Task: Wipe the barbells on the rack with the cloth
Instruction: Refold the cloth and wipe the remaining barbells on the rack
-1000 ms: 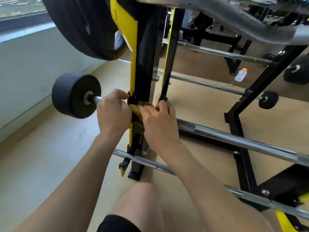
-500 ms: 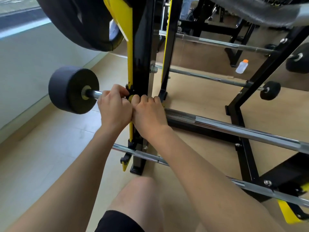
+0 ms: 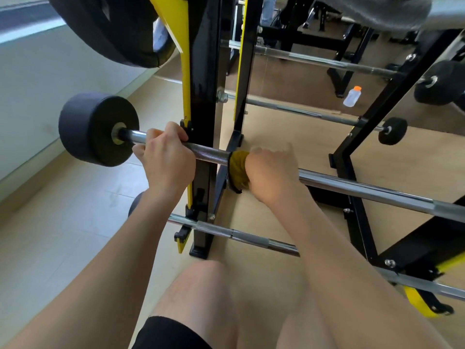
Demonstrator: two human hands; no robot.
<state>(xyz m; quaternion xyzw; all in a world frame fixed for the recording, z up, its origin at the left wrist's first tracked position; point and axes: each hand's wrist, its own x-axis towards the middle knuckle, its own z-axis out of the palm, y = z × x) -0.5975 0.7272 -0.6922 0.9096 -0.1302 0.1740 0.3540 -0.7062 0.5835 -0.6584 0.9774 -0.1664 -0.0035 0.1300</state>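
head view: a bar [image 3: 364,191] lying across the rack [image 3: 203,71] is being wiped, with the left hand [image 3: 163,157] and right hand [image 3: 270,172] both on it.
left hand: fingers are curled tight round the knurled stretch, between the end weight [image 3: 98,129] and the rack's upright, so the bar is probably stopped from rolling.
right hand: clenched round the cloth [image 3: 239,170], just right of the upright.
cloth: bunched round the bar at the left edge of the fist, and a bit of it hangs out below.
step: most likely a slide along the shaft, judging from that wrap-around grip.
chrome: the wrap is best held snug and dragged right in one long pass, with a twist added so the underside gets covered too.
knurling: fabric tends to get snagged there, so shorter strokes are probably the safer bet.
upright: knuckles could get pinched against it if the cloth is run back left too fast.
lower bar [image 3: 226,233]: whether it's been wiped can't be told.
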